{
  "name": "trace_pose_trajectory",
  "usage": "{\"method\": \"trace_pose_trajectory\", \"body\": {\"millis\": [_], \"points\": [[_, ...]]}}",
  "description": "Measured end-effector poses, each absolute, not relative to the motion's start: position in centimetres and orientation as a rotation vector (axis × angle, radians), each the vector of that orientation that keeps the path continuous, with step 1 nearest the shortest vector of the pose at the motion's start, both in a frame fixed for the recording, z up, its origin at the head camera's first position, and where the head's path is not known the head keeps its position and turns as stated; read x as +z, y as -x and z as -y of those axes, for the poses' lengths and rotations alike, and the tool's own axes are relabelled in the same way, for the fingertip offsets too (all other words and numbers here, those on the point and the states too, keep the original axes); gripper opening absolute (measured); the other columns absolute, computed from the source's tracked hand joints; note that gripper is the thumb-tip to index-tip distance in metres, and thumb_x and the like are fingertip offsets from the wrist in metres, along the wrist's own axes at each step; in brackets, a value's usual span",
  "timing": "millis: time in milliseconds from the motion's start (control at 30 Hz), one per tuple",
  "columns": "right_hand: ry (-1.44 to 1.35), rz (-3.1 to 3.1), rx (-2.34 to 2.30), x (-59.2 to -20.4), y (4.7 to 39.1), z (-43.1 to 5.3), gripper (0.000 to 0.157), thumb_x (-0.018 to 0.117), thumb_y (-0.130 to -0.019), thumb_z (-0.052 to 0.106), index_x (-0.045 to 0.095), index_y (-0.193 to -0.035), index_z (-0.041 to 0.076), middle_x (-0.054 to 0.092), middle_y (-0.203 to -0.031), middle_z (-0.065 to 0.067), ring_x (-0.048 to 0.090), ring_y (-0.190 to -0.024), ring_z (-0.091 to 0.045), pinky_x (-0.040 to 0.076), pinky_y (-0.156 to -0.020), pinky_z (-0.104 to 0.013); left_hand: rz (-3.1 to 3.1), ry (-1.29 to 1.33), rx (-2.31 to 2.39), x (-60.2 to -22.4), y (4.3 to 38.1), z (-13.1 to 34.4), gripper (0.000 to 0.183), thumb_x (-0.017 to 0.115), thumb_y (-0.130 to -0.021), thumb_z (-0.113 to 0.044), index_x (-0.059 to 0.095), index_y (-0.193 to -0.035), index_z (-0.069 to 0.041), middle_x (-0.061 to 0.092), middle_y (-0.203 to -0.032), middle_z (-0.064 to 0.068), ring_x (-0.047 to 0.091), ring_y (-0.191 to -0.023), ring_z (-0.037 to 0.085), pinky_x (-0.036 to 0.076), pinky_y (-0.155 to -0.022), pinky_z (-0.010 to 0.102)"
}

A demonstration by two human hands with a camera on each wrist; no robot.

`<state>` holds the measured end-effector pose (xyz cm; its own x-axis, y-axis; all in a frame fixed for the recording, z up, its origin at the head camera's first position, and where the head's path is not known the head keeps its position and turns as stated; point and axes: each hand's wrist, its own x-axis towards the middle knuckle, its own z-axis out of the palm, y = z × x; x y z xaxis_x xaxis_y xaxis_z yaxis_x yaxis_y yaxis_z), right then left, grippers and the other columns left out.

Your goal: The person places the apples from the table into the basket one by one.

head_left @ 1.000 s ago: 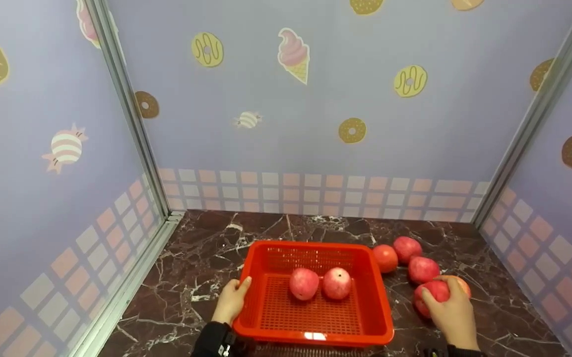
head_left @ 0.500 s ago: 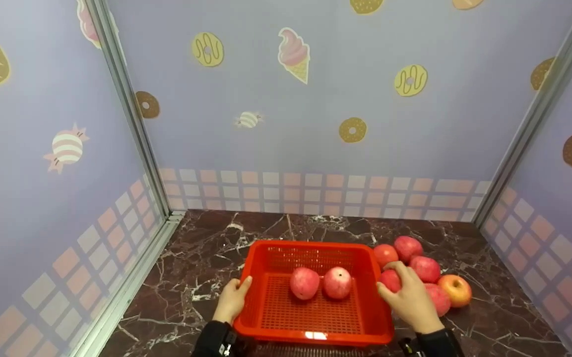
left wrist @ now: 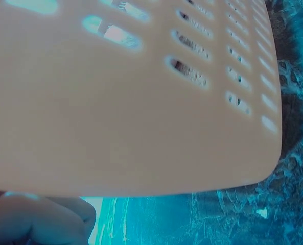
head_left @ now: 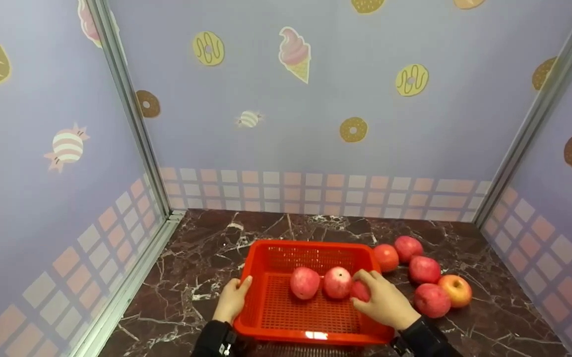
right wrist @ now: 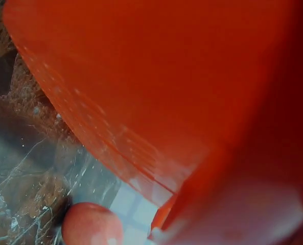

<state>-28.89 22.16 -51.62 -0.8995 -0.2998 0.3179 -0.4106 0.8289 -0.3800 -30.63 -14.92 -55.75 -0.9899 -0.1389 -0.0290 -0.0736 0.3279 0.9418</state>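
Note:
A red plastic basket [head_left: 315, 337] with a mesh floor stands in front of me. My left hand [head_left: 231, 299] grips its left rim, thumb on top; in the left wrist view the fingers [left wrist: 39, 219] show below the basket's wall [left wrist: 115, 127]. Over the right part of the basket, my right hand [head_left: 385, 301] holds a red apple [head_left: 360, 291] between thumb and fingers, and the palm side is hidden. Beside that apple, inside the basket, lie a pale-topped red apple [head_left: 337, 282] and another red apple [head_left: 305, 283].
Right of the basket, several fruits sit on the dark marbled table [head_left: 206, 277]: an orange-red one [head_left: 386, 258], red apples [head_left: 432, 300] and a yellow-red apple [head_left: 455, 291]. A patterned wall [head_left: 315, 148] closes off the back, with panels at both sides.
My right hand has lifted a red apple from the group on the right and carried it left, across the basket's right rim. The left hand and basket have stayed put.

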Motion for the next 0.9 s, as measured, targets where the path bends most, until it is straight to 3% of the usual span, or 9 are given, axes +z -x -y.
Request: {"method": "trace_pose_trajectory", "body": {"millis": [200,333,433,567,733,900], "points": [[-0.724,2.858,0.613,-51.9,28.9,-21.7,0.039,0.080,-0.080,0.026,0.060,-0.113,0.021,0.056,-0.094,0.001,0.055,-0.075,-0.014,0.048,-0.067,-0.034,2.515,-0.201,-1.781,-55.9,30.6,15.0,0.035,0.053,-0.108,-0.032,0.053,-0.092,-0.001,0.053,-0.081,0.005,0.055,-0.073,0.018,0.047,-0.064,0.030],[-0.845,2.901,0.575,-52.7,28.8,-21.3,0.047,0.083,-0.081,0.030,0.059,-0.120,0.016,0.063,-0.114,-0.017,0.068,-0.088,-0.030,0.057,-0.075,-0.046,2.527,-0.195,-1.753,-55.9,30.6,15.0,0.035,0.053,-0.108,-0.032,0.054,-0.094,0.000,0.054,-0.082,0.006,0.055,-0.074,0.018,0.047,-0.065,0.030],[-0.932,2.939,0.508,-53.5,28.8,-20.9,0.049,0.084,-0.081,0.034,0.058,-0.119,0.017,0.062,-0.119,-0.023,0.070,-0.092,-0.036,0.058,-0.076,-0.051,2.533,-0.191,-1.739,-55.9,30.6,14.9,0.035,0.053,-0.108,-0.032,0.053,-0.093,0.000,0.054,-0.082,0.006,0.055,-0.074,0.019,0.046,-0.066,0.031],[-0.987,3.002,0.449,-54.3,28.9,-20.5,0.045,0.085,-0.081,0.035,0.058,-0.114,0.021,0.061,-0.111,-0.014,0.066,-0.081,-0.030,0.056,-0.070,-0.045,2.530,-0.201,-1.761,-55.8,30.5,14.8,0.035,0.053,-0.108,-0.032,0.052,-0.092,-0.001,0.052,-0.082,0.006,0.055,-0.075,0.019,0.046,-0.066,0.031],[-0.986,3.021,0.417,-54.3,28.9,-20.4,0.048,0.087,-0.078,0.035,0.058,-0.114,0.022,0.062,-0.116,-0.019,0.067,-0.081,-0.033,0.057,-0.070,-0.047,2.524,-0.226,-1.793,-55.7,30.6,14.7,0.034,0.052,-0.109,-0.033,0.052,-0.093,-0.002,0.052,-0.081,0.005,0.054,-0.074,0.019,0.046,-0.065,0.030],[-1.000,3.023,0.399,-54.2,29.0,-20.3,0.050,0.089,-0.075,0.034,0.059,-0.114,0.022,0.062,-0.111,-0.013,0.066,-0.078,-0.029,0.055,-0.065,-0.043,2.524,-0.226,-1.793,-55.8,30.7,14.8,0.033,0.051,-0.109,-0.032,0.051,-0.092,-0.004,0.050,-0.079,0.003,0.053,-0.072,0.017,0.046,-0.064,0.029]]}}
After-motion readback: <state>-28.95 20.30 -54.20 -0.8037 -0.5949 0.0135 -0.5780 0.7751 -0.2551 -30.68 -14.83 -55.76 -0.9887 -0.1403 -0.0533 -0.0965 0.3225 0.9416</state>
